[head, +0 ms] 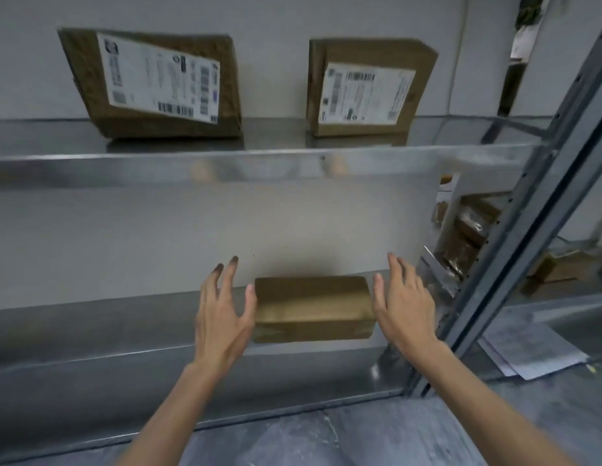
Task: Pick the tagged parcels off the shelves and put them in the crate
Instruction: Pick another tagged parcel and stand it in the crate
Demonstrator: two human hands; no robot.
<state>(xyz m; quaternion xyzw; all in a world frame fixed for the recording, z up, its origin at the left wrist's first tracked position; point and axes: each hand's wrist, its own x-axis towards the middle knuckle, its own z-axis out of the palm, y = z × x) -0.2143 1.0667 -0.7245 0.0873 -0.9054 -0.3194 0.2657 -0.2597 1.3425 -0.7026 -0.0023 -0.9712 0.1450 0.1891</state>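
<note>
Matt brown cardboard parcels (313,307), glossy smooth metal shelves (91,375), paper labels (161,79)

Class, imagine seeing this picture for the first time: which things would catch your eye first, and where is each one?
First, the left hand and right hand, both spread open on either side of a plain brown parcel lying flat on the lower shelf. Next, on the upper shelf, two bigger boxes with white labels stand upright: the left labelled parcel and the right labelled parcel.
</note>
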